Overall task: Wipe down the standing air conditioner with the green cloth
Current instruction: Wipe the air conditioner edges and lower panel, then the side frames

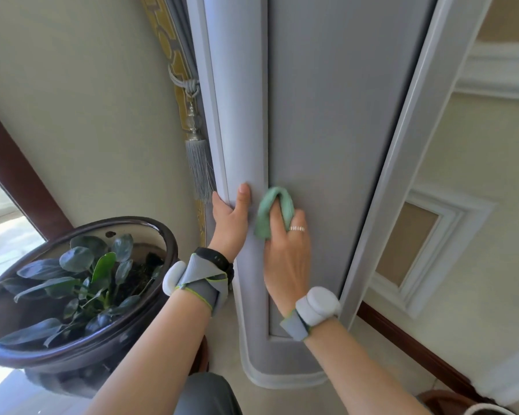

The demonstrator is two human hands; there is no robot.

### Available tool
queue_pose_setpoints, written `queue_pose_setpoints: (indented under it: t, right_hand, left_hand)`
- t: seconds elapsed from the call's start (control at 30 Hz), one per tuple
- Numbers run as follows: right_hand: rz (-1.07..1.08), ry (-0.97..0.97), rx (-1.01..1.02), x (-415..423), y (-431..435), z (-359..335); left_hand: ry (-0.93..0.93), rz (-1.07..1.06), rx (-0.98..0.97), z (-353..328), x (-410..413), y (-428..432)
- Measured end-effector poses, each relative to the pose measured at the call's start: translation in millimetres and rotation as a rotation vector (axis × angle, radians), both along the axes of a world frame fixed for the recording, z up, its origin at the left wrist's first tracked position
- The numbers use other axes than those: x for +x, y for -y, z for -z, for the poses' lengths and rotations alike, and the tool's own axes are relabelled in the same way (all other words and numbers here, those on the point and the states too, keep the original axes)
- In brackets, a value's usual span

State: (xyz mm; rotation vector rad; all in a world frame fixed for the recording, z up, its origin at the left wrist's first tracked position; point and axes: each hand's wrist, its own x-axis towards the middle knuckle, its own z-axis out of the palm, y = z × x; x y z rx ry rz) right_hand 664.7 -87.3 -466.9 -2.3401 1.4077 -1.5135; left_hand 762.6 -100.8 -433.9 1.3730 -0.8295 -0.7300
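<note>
Left hand [230, 215]: we grip the air conditioner's [327, 115] rounded edge, steadying it | Right hand [288, 247]: fingers curl around bunched green cloth [271, 212], pressing it against the front panel beside our left thumb

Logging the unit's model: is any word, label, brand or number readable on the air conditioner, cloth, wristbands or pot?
No readable text anywhere in this view.
The grey front of the air conditioner shows no label, badge or display.
The green cloth, left wrist device, right wrist device and plant pot carry no writing.
</note>
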Motion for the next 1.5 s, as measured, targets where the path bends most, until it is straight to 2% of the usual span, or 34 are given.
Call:
queue_pose_setpoints:
  t: [0.13,0.37,0.63,0.8,0.9,1.1,1.37,1.5]
  right_hand:
    - [0.072,0.043,-0.199,5,21,-58]
    - [0.057,-0.117,-0.073,-12,-3,-10]
    - [0.131,-0.048,-0.262,-2,24,-111]
    - [0.111,-0.2,-0.171,-17,7,-68]
    - [0.133,-0.198,-0.201,-16,8,-85]
    - [0.176,-0.08,-0.387,-5,33,-211]
    - [0.204,-0.197,-0.404,-13,27,-206]
    - [0.268,-0.167,-0.518,-10,34,-290]
  left_hand:
    - [-0.002,0.012,0.015,0,0,0]
    - [-0.004,0.01,0.002,-3,-2,-3]
    - [0.03,0.02,0.009,-10,1,-8]
    - [0.152,0.096,-0.01,-17,14,-17]
    - [0.203,0.053,-0.084,-44,13,-14]
    - [0.299,-0.119,-0.314,-136,10,9]
    - [0.402,-0.276,-0.487,-270,8,35]
    - [0.447,-0.329,-0.526,-316,4,41]
